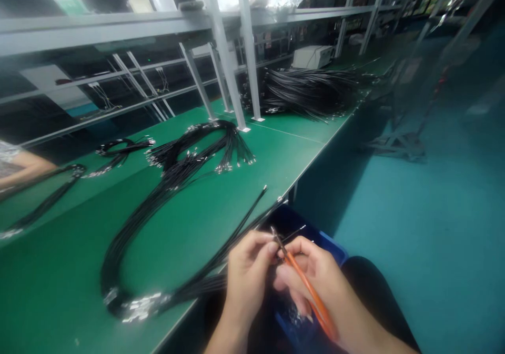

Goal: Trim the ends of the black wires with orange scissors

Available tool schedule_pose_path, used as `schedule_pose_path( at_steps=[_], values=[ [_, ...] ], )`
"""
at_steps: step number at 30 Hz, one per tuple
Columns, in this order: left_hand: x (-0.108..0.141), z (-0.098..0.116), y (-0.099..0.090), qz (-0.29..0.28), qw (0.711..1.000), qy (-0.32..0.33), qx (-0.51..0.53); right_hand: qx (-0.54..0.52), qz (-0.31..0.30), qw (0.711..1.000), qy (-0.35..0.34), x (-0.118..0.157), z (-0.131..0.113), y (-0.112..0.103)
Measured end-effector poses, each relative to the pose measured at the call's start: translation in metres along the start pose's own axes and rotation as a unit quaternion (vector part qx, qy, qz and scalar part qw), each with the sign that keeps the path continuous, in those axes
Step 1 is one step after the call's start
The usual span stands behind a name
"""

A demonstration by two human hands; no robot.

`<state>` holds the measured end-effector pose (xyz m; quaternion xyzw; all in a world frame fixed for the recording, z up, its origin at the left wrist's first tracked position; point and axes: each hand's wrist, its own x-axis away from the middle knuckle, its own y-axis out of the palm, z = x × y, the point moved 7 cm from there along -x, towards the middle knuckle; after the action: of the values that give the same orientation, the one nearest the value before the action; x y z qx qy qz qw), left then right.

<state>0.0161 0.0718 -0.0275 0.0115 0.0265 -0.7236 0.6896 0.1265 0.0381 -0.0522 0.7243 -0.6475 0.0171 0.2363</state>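
My left hand [252, 264] is closed in a pinch at the near edge of the green table, with thin black cables [209, 285] running into it from the left. In my right hand [315, 275] are orange-handled pliers [307, 285], their narrow metal tip pointing up beside my left fingertips. The exact jaw type is too small to tell. Both hands nearly touch, and the cable end between them is mostly hidden. Below them sits a blue bin [331, 249] with small pale bits inside. The long cable bundle [138, 228] curves across the table, with shiny metal ends and bands.
A large black cable pile [311, 91] lies farther along the green table [189, 238]. White shelf posts [250, 54] rise from the tabletop. Another person's arm [27, 164] rests at the left near smaller bundles. A wheeled-looking metal frame [398, 146] stands on the blue-green floor.
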Motion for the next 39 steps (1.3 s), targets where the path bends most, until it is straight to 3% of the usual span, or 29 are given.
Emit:
schedule_pose_path(
  at_steps=[7, 13, 17, 21, 27, 39],
  values=[
    [-0.004, -0.004, 0.002, -0.014, 1.000, -0.003, -0.017, 0.011, 0.025, 0.999, 0.017, -0.003, 0.006, -0.005],
    [-0.005, -0.009, 0.004, -0.028, 0.999, -0.005, -0.026, -0.004, -0.014, 1.000, 0.016, 0.000, 0.010, -0.007],
    [-0.006, -0.015, 0.000, -0.005, 1.000, -0.003, -0.028, -0.005, 0.003, 1.000, 0.009, 0.004, 0.010, -0.015],
    [-0.005, -0.018, -0.001, 0.002, 0.999, 0.014, -0.043, 0.031, -0.027, 0.998, 0.038, 0.004, 0.014, -0.013],
    [-0.004, -0.017, 0.004, -0.015, 0.996, 0.037, -0.079, 0.041, 0.011, 0.999, 0.022, -0.002, 0.017, -0.016],
    [-0.010, -0.024, 0.004, -0.009, 0.990, 0.039, -0.137, 0.077, 0.009, 0.996, 0.033, 0.005, 0.007, -0.021]
  ],
)
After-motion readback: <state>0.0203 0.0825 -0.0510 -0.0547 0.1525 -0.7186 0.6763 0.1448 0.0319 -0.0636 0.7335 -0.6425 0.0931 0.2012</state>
